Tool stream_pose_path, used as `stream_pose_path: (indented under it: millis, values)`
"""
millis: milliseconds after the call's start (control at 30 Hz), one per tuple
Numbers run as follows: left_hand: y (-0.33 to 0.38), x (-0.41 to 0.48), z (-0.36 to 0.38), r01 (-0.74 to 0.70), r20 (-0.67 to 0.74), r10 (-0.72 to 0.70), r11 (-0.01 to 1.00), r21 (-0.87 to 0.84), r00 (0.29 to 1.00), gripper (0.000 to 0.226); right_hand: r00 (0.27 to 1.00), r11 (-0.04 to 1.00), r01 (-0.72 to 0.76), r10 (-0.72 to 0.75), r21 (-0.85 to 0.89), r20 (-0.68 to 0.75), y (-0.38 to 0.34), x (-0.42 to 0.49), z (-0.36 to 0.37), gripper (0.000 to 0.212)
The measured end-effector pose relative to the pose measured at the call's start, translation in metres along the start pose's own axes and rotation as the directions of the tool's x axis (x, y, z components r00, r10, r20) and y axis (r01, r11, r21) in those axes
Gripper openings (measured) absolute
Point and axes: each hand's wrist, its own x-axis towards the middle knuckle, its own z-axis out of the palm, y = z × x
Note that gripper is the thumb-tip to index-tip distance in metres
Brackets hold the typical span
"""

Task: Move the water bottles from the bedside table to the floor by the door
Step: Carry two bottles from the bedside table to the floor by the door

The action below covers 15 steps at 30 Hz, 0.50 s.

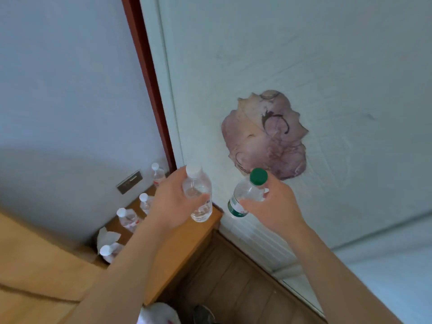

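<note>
Now each hand's fingers wrap a bottle: left hand white-capped bottle, right hand green-capped bottle.

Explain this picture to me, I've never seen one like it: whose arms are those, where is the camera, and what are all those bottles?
There is one picture, taken by a wide-angle camera worn on a person's head, looking forward and down, which is why the room looks tilted. The two bare arms belong to that person; there is no machine. The left hand grips a clear bottle with a white cap. The right hand grips a bottle with a green cap and green label. Both bottles are lifted in the air. Below the left arm is a wooden bedside table, where four more white-capped bottles stand, beside some crumpled white paper. Behind is a pale wall with a purplish patch, and at the bottom a wooden floor.
</note>
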Motion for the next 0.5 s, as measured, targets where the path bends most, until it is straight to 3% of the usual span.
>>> stream_pose_path:
  millis: [200,500]
  values:
    - [0.058,-0.012,0.05,-0.158,0.091,0.157,0.987,-0.003,0.983,0.063,0.99,0.999,-0.023,0.028,0.037,-0.139,0.03,-0.053,-0.077,0.043]
    - [0.117,-0.06,0.127,-0.26,0.179,0.262,0.965,-0.038,0.948,0.061,0.966,0.994,-0.091,0.105,0.068,-0.235,0.077,-0.13,-0.152,0.056]
